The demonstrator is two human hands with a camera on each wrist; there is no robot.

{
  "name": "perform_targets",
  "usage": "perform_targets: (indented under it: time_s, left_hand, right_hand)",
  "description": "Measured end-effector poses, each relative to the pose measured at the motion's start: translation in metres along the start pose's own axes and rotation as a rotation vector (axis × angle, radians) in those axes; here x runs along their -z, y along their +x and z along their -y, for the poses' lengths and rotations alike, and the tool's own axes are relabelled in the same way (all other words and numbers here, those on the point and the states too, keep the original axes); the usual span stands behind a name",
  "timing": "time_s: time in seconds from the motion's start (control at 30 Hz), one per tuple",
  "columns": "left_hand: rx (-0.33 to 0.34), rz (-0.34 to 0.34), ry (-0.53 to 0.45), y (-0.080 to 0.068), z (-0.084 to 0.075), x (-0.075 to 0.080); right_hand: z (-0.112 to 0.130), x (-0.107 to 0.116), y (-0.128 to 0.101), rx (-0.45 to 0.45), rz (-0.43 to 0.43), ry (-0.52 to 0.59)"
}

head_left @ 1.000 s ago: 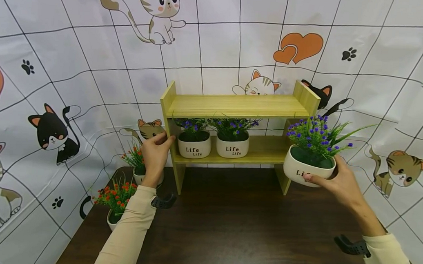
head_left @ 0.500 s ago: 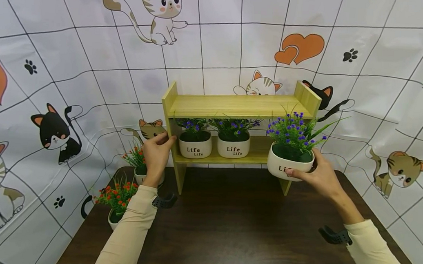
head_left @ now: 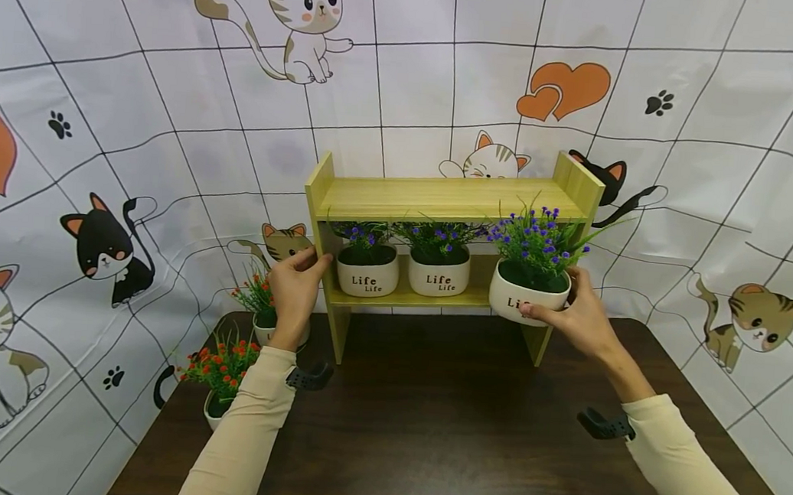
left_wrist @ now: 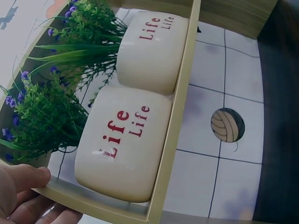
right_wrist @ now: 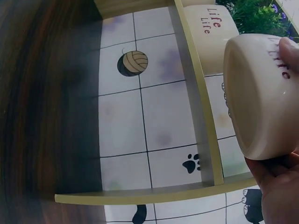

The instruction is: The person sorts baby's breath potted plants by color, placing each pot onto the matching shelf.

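My right hand (head_left: 575, 310) grips a white oval pot of artificial purple flowers (head_left: 530, 291), thumb on its front lettering. The pot is raised, in front of the lower board's right end; its underside shows in the right wrist view. My left hand (head_left: 294, 294) pinches the left side panel of a light wooden two-tier shelf (head_left: 441, 198), thumb in front and fingers behind in the left wrist view. Two matching pots, a left flowerpot (head_left: 367, 278) and a middle flowerpot (head_left: 438, 276), stand side by side on the lower board, "Life" lettering facing out.
The shelf stands on a dark wooden table (head_left: 425, 426). At the left, by my left forearm, are a front pot of red flowers (head_left: 218, 400) and a rear red-flowered pot (head_left: 262, 332), partly hidden. A white wall sheet with cat prints (head_left: 408, 87) rises behind the shelf.
My right hand has carried the purple-flowered pot leftward, from beside the shelf to the front of the lower board's right end. My left hand has stayed on the side panel.
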State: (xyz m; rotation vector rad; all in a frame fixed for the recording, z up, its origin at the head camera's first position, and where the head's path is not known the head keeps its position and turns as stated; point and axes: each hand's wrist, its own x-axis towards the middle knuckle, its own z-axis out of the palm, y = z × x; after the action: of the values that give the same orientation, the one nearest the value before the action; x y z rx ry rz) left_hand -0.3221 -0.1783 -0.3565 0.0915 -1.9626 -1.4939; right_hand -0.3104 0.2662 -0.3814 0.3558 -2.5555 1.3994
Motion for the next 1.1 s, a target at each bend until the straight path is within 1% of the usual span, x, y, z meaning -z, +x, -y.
perform_targets:
  time_s: [0.13,0.37,0.77,0.87,1.1]
  left_hand:
    - [0.002,-0.002,0.001,0.000,0.000,0.000]
    - [-0.004,-0.001,0.003,0.000,0.001,0.000]
    - [0.003,-0.005,0.008,0.000,0.001,-0.001]
    - [0.012,-0.003,0.003,0.000,0.001,-0.002]
    - [0.026,0.000,-0.001,-0.001,0.000,-0.001]
  right_hand:
    - [0.001,-0.003,0.004,-0.008,-0.003,-0.010]
    - [0.005,-0.009,0.010,0.002,-0.015,0.011]
    - [0.004,-0.021,0.026,-0.056,-0.006,-0.068]
    - [0.002,-0.023,0.029,-0.054,0.005,-0.056]
    - [0.000,-0.025,0.037,-0.044,0.015,0.048]
